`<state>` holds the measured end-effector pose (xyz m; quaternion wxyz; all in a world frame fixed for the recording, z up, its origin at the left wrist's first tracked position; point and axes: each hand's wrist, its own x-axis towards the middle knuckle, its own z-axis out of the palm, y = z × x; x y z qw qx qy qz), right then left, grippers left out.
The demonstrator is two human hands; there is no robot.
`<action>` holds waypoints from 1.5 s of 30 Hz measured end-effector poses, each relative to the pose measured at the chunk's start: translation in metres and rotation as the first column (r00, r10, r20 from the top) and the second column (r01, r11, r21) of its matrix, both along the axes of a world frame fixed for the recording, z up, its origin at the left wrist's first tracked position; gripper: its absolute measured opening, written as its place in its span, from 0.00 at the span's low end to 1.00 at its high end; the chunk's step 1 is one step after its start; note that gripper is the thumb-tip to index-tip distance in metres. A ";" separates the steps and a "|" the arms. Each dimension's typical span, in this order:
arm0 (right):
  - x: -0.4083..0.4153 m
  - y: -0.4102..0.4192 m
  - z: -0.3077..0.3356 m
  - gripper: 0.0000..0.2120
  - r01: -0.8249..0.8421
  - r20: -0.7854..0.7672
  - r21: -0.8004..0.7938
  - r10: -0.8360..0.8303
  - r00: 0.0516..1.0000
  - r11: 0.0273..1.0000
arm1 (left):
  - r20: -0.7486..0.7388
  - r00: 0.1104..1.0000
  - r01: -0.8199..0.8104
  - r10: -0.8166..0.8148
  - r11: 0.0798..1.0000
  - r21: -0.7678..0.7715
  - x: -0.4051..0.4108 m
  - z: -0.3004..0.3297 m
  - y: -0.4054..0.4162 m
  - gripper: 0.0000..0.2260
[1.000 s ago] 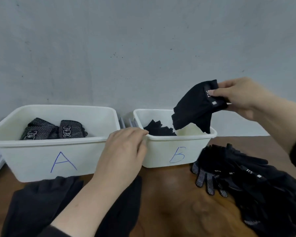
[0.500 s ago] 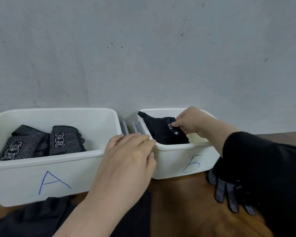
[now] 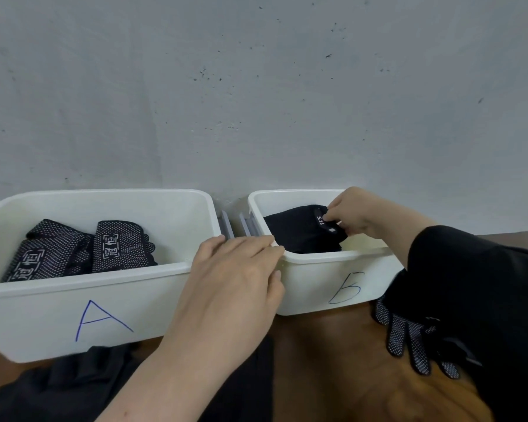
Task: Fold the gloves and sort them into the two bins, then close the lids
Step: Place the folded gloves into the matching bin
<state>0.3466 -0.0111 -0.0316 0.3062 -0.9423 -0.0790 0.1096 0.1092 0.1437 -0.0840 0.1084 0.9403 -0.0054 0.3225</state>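
Two white bins: A [image 3: 28,312] at left holds two dotted gloves [image 3: 83,249], B [image 3: 317,278] at centre-right one black glove [image 3: 299,229]. Right hand [image 3: 354,213] pinches it; left hand [image 3: 235,278] lies flat, fingers on B's rim. Brown table [image 3: 333,376], grey wall [image 3: 256,86].

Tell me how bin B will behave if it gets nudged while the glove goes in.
Bin B looks like thin plastic holding only a glove or so, so it is probably light and could slide on the smooth wooden table. The left hand resting on its rim likely steadies it. Its low, wide shape makes tipping unlikely.
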 end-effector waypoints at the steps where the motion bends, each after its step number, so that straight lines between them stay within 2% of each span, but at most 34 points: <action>1: -0.001 0.000 0.000 0.10 -0.008 0.004 0.003 0.008 1.000 1.000 | 0.006 1.000 -0.002 0.002 1.000 0.001 0.000 0.000 0.000 0.12; 2: 0.000 0.000 0.000 0.11 -0.018 0.027 -0.042 0.019 0.999 0.999 | 0.012 1.000 -0.002 0.002 1.000 0.001 0.000 0.000 0.000 0.11; 4: 0.000 0.001 0.000 0.14 -0.029 0.141 -0.241 0.065 0.988 0.970 | 0.016 1.000 0.000 0.000 1.000 0.001 -0.001 0.000 -0.001 0.11; 6: -0.004 -0.001 0.003 0.16 -0.013 0.250 -0.283 0.086 0.964 0.959 | 0.014 1.000 0.001 -0.001 1.000 -0.002 0.000 -0.001 0.000 0.12; 10: -0.035 -0.010 0.027 0.13 -0.023 0.466 0.000 0.020 0.884 1.000 | 0.019 0.999 0.035 -0.034 0.997 -0.067 -0.001 -0.001 -0.002 0.16; 13: -0.087 -0.027 0.035 0.10 -0.106 0.582 0.243 -0.058 0.811 0.964 | 0.113 0.991 0.094 -0.075 0.980 -0.176 -0.007 0.005 -0.015 0.15; 15: -0.132 -0.046 0.021 0.08 -0.202 0.650 0.335 -0.071 0.757 0.920 | 0.167 0.980 0.145 -0.107 0.961 -0.234 -0.015 0.008 -0.036 0.14; 17: -0.180 -0.070 -0.012 0.08 -0.271 0.677 0.342 -0.037 0.735 0.900 | 0.157 0.976 0.188 -0.149 0.943 -0.274 -0.025 0.005 -0.062 0.15; 20: -0.235 -0.108 -0.075 0.09 -0.262 0.634 0.213 0.070 0.770 0.941 | 0.026 0.979 0.194 -0.204 0.875 -0.443 -0.040 -0.014 -0.103 0.13; 23: -0.259 -0.147 -0.127 0.09 -0.199 0.535 0.044 0.145 0.832 0.979 | -0.108 0.966 0.123 -0.237 0.781 -0.613 -0.049 -0.044 -0.139 0.11; 26: -0.267 -0.171 -0.142 0.08 -0.178 0.481 0.052 0.131 0.867 0.983 | -0.180 0.952 0.071 -0.249 0.749 -0.659 -0.055 -0.074 -0.162 0.16; 31: -0.264 -0.184 -0.139 0.07 -0.084 0.387 0.246 -0.018 0.922 0.966 | -0.218 0.947 0.061 -0.234 0.802 -0.594 -0.057 -0.094 -0.174 0.19; 39: -0.260 -0.186 -0.141 0.07 -0.050 0.343 0.318 -0.066 0.937 0.947 | -0.311 0.924 0.093 -0.225 0.917 -0.387 -0.057 -0.093 -0.185 0.15; 45: -0.260 -0.188 -0.139 0.07 -0.051 0.368 0.358 -0.090 0.926 0.932 | -0.300 0.928 0.092 -0.222 0.915 -0.392 -0.058 -0.092 -0.181 0.14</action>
